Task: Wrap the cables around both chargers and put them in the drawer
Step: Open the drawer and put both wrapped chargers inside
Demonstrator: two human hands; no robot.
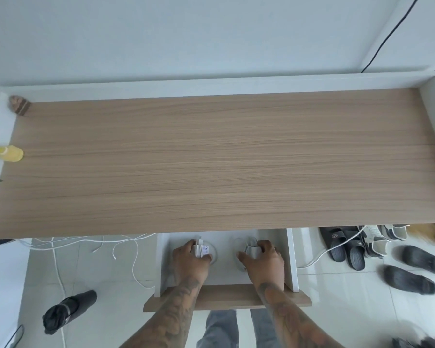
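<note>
We find both hands inside the open drawer (293,259) below the wooden desktop (211,159); the left hand (190,257) is clenched around the left charger (202,249), fingers over its far side and thumb along its near edge, the white block with its wound cable showing between them; the right hand (263,259) grasps the right charger (252,249), which sits just ahead of the palm, between the thumb and the curled fingers; both chargers lie low in the drawer, well apart from each other, though we cannot tell whether either touches the drawer floor.

The right charger is largely covered by the fingers, and its cable wrap is hard to make out; white on white blurs both outlines; the drawer's far end is hidden beneath the desktop; loose white cables (126,247) trail over the floor to the left, their ends passing out of sight under the desk edge.
</note>
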